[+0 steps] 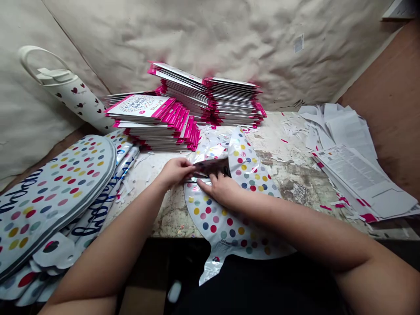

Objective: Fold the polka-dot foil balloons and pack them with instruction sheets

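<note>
Two hands point(177, 171) point(223, 189) on one dotted foil balloon point(226, 229), one heart-print bottle point(78, 101)

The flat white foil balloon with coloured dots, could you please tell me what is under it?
The balloon lies partly on a scuffed, whitish table; whatever its foil covers cannot be seen.

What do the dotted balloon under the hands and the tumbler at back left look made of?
Dotted balloon: likely thin foil-like plastic film, glossy, given its sharp highlights and creases. Tumbler: coated metal or plastic, satin-looking; its smooth, softly shaded surface leaves that open.
</note>
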